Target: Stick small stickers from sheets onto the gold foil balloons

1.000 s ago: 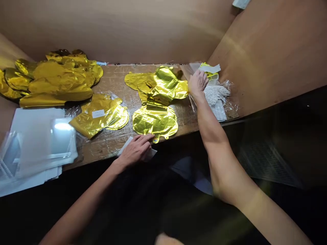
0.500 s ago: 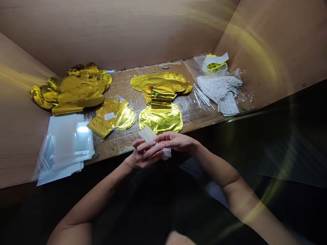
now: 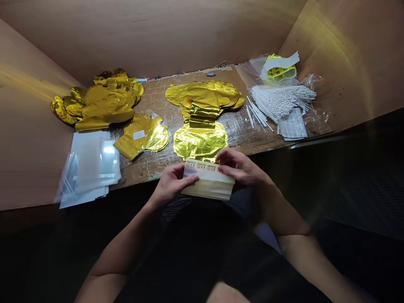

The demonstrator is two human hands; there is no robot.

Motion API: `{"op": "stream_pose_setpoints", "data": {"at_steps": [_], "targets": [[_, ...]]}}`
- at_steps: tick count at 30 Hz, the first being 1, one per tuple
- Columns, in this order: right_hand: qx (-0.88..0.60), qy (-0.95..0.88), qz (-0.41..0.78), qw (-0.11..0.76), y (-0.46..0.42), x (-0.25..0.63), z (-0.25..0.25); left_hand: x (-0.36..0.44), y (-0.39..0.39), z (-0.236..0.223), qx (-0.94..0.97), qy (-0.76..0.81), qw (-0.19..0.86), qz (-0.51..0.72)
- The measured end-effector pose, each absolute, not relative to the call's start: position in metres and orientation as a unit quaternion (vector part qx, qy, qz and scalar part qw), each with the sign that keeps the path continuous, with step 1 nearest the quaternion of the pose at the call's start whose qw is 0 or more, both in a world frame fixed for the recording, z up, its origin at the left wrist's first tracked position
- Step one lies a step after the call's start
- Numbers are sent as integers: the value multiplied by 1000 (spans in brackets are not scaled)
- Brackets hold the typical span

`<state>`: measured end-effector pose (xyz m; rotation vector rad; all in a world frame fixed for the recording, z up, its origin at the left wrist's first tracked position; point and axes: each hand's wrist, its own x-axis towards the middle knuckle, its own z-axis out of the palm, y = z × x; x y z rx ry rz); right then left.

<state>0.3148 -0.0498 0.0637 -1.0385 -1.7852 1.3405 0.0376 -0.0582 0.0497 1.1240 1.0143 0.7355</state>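
Between my hands, just off the table's front edge, is a pale sheet of stickers [image 3: 210,185] with a row of printed warning marks and CE signs along its top. My left hand [image 3: 172,181] pinches its left end, thumb on top. At the upper right corner, my right hand [image 3: 243,168] has thumb and fingers closed on the sheet near the printed row. Just beyond the sheet lies a stack of gold foil balloons [image 3: 200,141], flat, with a folded strip across its middle.
A gold foil pile [image 3: 107,103] lies at the left, near a foil piece with a white label [image 3: 139,134]. Clear plastic sleeves [image 3: 90,168] overhang the front left edge. White sticks [image 3: 279,101] and a yellow roll [image 3: 279,71] lie right. Wooden walls [image 3: 158,33] enclose the table.
The sheet, folded or bunched between my fingers before, is now spread out flat with its printed row showing. My hands have moved apart to its two ends. The view has shifted slightly.
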Motion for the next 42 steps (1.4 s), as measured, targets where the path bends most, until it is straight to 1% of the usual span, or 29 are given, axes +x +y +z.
{"op": "stream_pose_setpoints", "data": {"at_steps": [2,4,6,9,11,14,16,18,21,24,27,30,32,33,34,36,38,39,40,42], "targets": [[-459,-739,341,356,-49,310,58,46,-59,46,493,475,645,339],[-456,-790,189,363,-51,300,53,54,-60,42,511,483,622,345],[-411,-839,107,339,-54,286,50,59,-59,39,547,476,599,341],[-374,-877,58,295,-56,270,45,62,-59,35,636,474,518,320],[-370,-882,47,287,-57,265,42,62,-58,34,695,464,455,308],[-369,-883,56,284,-55,262,39,59,-57,34,753,433,394,299],[-374,-882,70,278,-53,261,37,58,-56,34,776,420,367,294],[-377,-880,89,276,-50,259,34,55,-55,33,784,411,365,289],[-382,-860,162,296,-45,255,30,49,-54,31,755,409,424,287],[-400,-799,314,320,-41,253,29,41,-53,26,693,412,524,274],[-419,-726,453,304,-38,253,33,33,-52,22,652,402,589,259],[-439,-691,505,273,-32,254,38,24,-52,19,625,403,615,262],[-463,-691,488,266,-26,254,39,18,-54,17,597,398,640,276],[-479,-699,458,271,-24,253,39,16,-55,16,582,395,651,285],[-496,-712,411,281,-22,252,39,15,-55,15,573,392,658,292],[-522,-750,278,297,-21,245,39,14,-57,14,577,388,657,292],[-515,-797,145,281,-23,237,39,15,-56,14,604,383,642,277],[-496,-823,101,259,-25,234,39,16,-55,14,618,379,634,270],[-472,-847,76,235,-28,231,40,17,-55,14,628,375,628,265],[-420,-880,81,206,-31,229,43,16,-53,13,627,368,632,270]]}}
